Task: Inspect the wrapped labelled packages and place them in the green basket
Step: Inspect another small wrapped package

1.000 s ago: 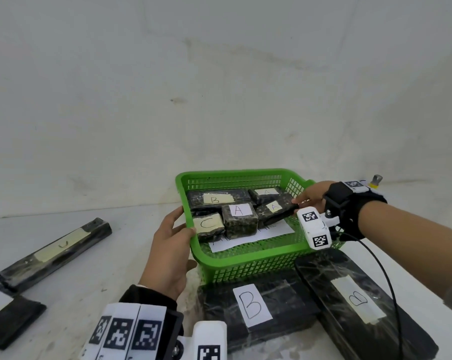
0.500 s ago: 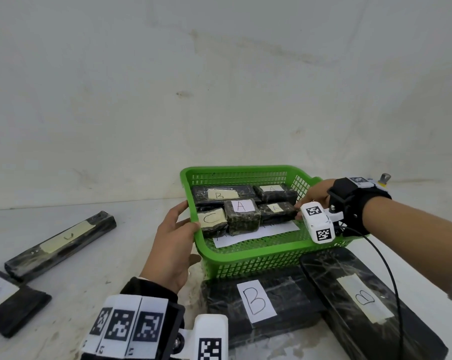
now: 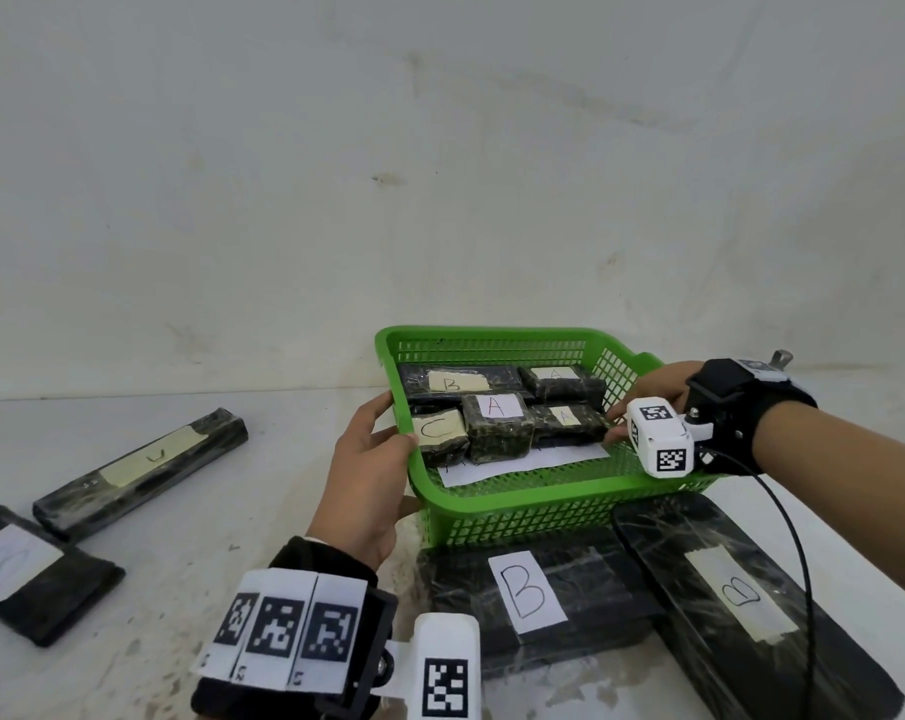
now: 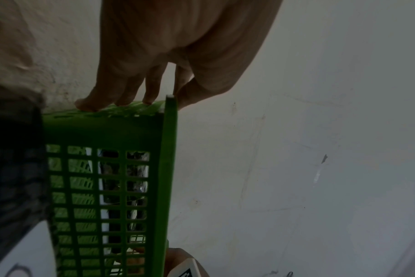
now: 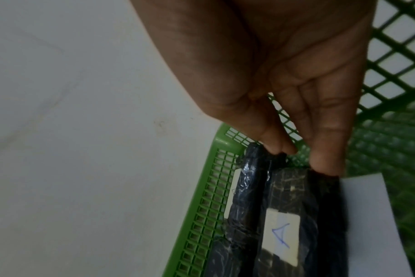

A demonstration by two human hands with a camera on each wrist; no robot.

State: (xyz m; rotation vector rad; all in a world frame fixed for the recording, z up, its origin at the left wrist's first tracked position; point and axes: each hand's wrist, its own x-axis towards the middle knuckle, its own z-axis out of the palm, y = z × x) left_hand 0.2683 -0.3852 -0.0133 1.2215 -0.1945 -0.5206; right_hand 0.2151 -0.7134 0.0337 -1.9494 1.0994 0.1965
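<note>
Green basket (image 3: pixel 518 517) holds five labelled packages (image 3: pixel 496 426).

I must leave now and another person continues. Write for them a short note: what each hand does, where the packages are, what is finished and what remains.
Left hand: grips the left rim of the green basket, thumb inside, fingers outside.
Right hand: inside the basket, its fingers touch the end of an A package; whether they grip it I cannot tell.
Done: five packages lie in the basket (one B, three A, one C) on a white paper sheet.
Left: two B packages in front of the basket, which rests partly on them; a long package and a flat one on the left, letters unclear.
</note>
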